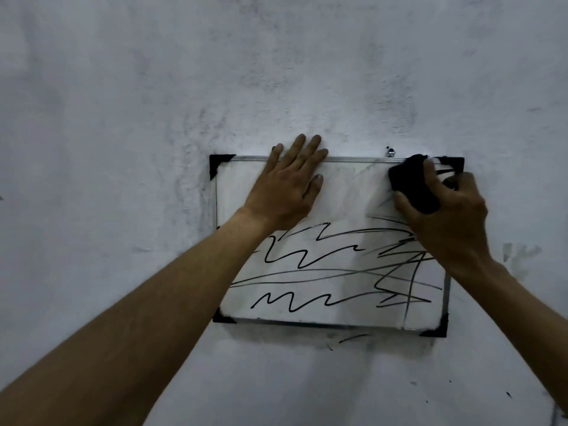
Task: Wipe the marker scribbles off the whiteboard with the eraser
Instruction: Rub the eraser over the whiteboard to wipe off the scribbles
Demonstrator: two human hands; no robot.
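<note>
A small whiteboard [344,192] with black corner caps hangs on a grey wall. Black marker scribbles [322,265] cover its lower half and right side; the upper middle looks wiped, with faint smears. My left hand [285,186] lies flat on the board's upper left, fingers spread over the top frame. My right hand [445,216] grips a black eraser [412,186] and presses it against the board near the top right corner.
A metal screw [391,152] sticks out of the wall just above the board's top edge. The wall [153,118] around the board is smudged with grey marks, with a few black marker flecks at the lower right.
</note>
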